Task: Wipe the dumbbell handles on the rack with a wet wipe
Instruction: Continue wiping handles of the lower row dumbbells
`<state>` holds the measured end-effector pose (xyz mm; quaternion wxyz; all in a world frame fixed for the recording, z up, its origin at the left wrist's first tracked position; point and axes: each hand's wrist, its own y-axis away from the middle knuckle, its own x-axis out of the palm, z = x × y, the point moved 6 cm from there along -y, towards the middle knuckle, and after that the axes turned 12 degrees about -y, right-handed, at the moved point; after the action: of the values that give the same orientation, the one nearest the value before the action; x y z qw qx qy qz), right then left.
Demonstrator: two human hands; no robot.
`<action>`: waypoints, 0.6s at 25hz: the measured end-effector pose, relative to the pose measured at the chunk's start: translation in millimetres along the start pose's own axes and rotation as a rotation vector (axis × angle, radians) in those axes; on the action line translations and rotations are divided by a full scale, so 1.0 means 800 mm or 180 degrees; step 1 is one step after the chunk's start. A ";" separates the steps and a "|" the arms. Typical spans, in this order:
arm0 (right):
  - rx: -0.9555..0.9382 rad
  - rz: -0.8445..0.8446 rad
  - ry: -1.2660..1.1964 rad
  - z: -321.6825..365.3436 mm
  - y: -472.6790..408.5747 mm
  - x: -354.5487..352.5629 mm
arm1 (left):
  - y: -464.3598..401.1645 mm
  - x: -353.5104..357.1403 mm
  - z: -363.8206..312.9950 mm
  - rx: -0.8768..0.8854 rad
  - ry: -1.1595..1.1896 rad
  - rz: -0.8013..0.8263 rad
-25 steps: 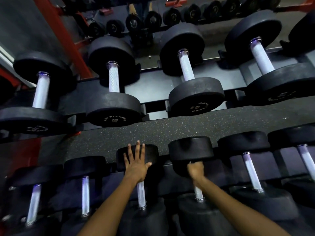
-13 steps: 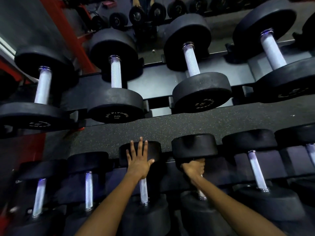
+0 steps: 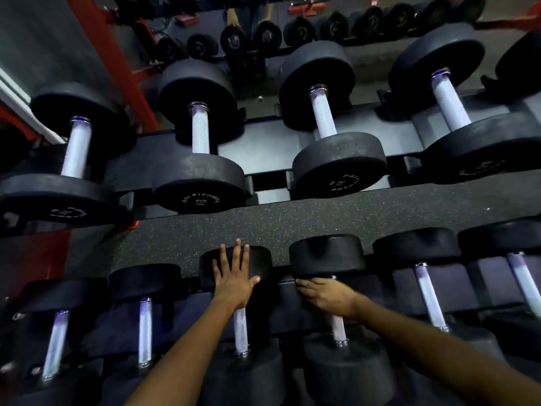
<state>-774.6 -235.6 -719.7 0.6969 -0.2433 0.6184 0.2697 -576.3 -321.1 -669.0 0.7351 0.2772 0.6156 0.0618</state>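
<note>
Black dumbbells with silver handles lie in two rows on a dark rack (image 3: 263, 168). My left hand (image 3: 234, 276) lies flat with straight fingers on the far head of a lower-row dumbbell (image 3: 257, 265), above its handle (image 3: 240, 332). My right hand (image 3: 325, 297) is wrapped round the top of the neighbouring dumbbell's handle (image 3: 339, 328), just under that dumbbell's far head (image 3: 325, 253). No wipe shows; anything under the right palm is hidden.
More lower-row dumbbells lie left (image 3: 145, 329) and right (image 3: 429, 294) of my hands. The upper row holds larger dumbbells (image 3: 200, 133). A speckled rubber floor strip (image 3: 322, 218) shows between the rows. A red frame post (image 3: 117, 68) stands at the upper left.
My right hand has slid up the handle from its middle to its top, under the far head. My left hand has stayed flat on the neighbouring dumbbell's head.
</note>
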 end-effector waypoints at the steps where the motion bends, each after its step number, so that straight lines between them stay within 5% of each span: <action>1: -0.0241 0.0248 0.0123 -0.013 0.011 0.002 | 0.001 0.000 0.000 0.0004 -0.0009 -0.0001; 4: -0.0021 0.1007 -0.0592 -0.039 0.051 0.014 | 0.001 0.001 0.001 0.0009 -0.0036 -0.0022; 6: 0.0351 0.1192 -0.0371 -0.058 0.035 0.027 | 0.000 0.001 0.001 0.0017 -0.0041 -0.0043; 8: 0.1121 0.0328 0.0044 -0.082 0.020 0.044 | -0.001 0.001 0.001 0.0010 0.0003 -0.0039; 9: 0.1397 0.0494 -0.0044 -0.086 0.015 0.045 | -0.001 0.001 0.001 0.0008 0.0005 -0.0047; 11: 0.0994 0.1281 0.0040 -0.066 0.018 0.050 | -0.001 -0.001 0.001 0.0011 -0.0019 -0.0036; 13: 0.0254 0.0196 0.0389 -0.036 0.038 0.000 | 0.000 0.000 0.000 0.0027 0.0001 0.0004; 15: 0.0566 -0.0829 -0.0250 -0.028 0.062 -0.036 | 0.001 0.002 0.000 0.0040 0.0006 -0.0045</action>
<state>-826.8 -216.6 -694.0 0.7684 -0.2480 0.5753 0.1304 -576.2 -319.9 -670.1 0.7332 0.2774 0.6186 0.0529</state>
